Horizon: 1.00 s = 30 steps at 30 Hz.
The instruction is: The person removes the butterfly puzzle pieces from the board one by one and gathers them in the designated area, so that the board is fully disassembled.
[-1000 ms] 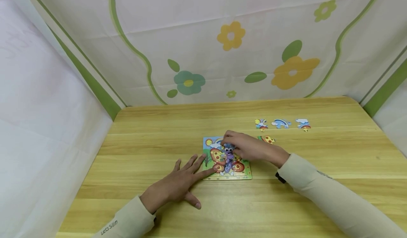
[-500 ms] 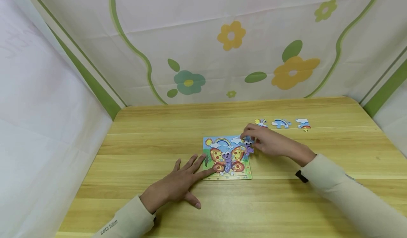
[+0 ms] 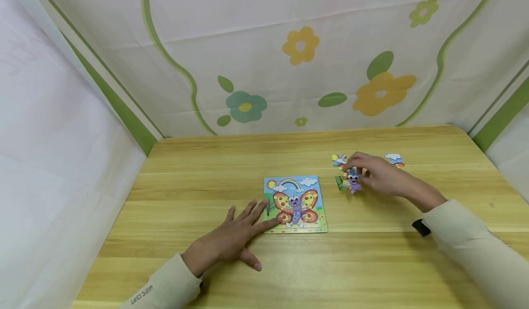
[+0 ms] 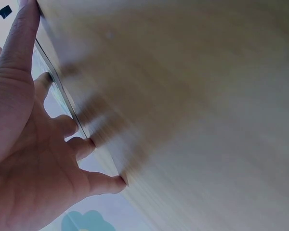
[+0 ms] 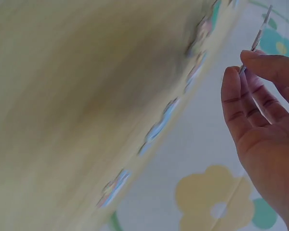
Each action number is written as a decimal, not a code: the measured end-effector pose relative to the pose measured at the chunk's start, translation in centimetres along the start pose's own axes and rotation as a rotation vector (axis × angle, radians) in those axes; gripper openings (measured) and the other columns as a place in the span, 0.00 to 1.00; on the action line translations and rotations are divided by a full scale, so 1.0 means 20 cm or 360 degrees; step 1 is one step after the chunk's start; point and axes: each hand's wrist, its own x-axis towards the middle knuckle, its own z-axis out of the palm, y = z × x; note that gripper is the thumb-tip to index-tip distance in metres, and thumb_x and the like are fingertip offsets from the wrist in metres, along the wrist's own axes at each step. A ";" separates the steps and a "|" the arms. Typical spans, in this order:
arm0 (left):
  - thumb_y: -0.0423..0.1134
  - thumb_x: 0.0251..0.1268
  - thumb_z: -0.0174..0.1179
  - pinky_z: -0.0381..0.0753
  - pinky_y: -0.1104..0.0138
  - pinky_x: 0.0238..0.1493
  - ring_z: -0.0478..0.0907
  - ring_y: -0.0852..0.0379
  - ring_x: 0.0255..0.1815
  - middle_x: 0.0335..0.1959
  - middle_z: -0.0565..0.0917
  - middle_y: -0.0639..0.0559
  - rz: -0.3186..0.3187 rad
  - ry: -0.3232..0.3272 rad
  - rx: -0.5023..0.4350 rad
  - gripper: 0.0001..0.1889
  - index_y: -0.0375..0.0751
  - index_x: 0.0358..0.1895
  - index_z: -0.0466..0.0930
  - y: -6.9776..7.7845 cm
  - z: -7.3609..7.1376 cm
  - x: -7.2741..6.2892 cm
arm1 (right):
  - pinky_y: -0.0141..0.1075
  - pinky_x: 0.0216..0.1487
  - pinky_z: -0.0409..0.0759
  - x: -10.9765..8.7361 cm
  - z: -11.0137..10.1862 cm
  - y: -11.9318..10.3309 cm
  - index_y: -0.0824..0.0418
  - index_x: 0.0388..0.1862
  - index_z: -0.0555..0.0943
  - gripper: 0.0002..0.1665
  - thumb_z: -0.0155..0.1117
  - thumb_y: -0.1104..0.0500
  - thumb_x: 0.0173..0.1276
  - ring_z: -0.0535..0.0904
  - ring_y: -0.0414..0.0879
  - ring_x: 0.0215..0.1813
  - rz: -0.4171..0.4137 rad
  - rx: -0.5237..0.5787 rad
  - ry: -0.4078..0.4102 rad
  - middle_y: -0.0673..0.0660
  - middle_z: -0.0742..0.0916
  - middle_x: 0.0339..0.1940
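My left hand (image 3: 235,238) lies with spread fingers at the left edge of a butterfly jigsaw puzzle board (image 3: 310,183), its fingertips touching the board. Its fingers also show at the table in the left wrist view. Right of the board, my right hand (image 3: 380,173) pinches a puzzle piece (image 3: 354,184) with the butterfly's purple head on it. The right wrist view shows that puzzle piece (image 5: 260,32) edge-on between thumb and fingers, held above the table. Behind it, a green-edged puzzle piece (image 3: 340,183) lies partly hidden.
Farther back on the wooden table (image 3: 206,162) lie a puzzle piece with a yellow patch (image 3: 339,159) and a cloud piece (image 3: 393,158). A blue piece (image 5: 159,126) also lies in that row, hidden by the hand in the head view. A flowered cloth wall (image 3: 264,61) stands behind.
My right hand has moved right with the purple-headed puzzle piece, from over the board to the loose pieces. The puzzle board is now uncovered on its right. The left hand stays put.
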 end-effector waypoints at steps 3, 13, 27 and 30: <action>0.65 0.51 0.72 0.47 0.23 0.74 0.37 0.33 0.88 0.89 0.38 0.43 0.0003 -0.0001 -0.0005 0.57 0.71 0.85 0.50 0.00 0.00 0.00 | 0.31 0.34 0.74 -0.03 -0.02 0.05 0.62 0.57 0.85 0.32 0.54 0.85 0.61 0.75 0.43 0.41 0.0022 0.0001 0.0023 0.55 0.84 0.55; 0.65 0.51 0.73 0.46 0.22 0.74 0.36 0.34 0.88 0.89 0.37 0.44 0.0000 0.0005 -0.0003 0.57 0.72 0.85 0.50 -0.01 0.01 0.00 | 0.31 0.35 0.74 -0.10 -0.04 0.18 0.60 0.53 0.87 0.32 0.55 0.86 0.59 0.75 0.44 0.43 0.0120 0.0038 0.0020 0.54 0.84 0.54; 0.64 0.51 0.73 0.46 0.23 0.75 0.35 0.35 0.89 0.89 0.37 0.44 -0.0012 -0.0011 -0.0032 0.57 0.72 0.85 0.50 0.00 0.00 0.00 | 0.35 0.47 0.81 -0.12 -0.03 0.27 0.56 0.48 0.88 0.31 0.58 0.85 0.58 0.80 0.50 0.53 0.0100 -0.0018 0.0017 0.54 0.86 0.56; 0.64 0.51 0.73 0.46 0.23 0.75 0.35 0.34 0.89 0.89 0.37 0.44 -0.0013 -0.0010 -0.0032 0.57 0.72 0.85 0.50 0.00 0.00 0.00 | 0.36 0.51 0.83 -0.12 -0.03 0.27 0.56 0.48 0.88 0.31 0.58 0.85 0.59 0.81 0.52 0.58 0.0100 -0.0028 0.0003 0.55 0.86 0.56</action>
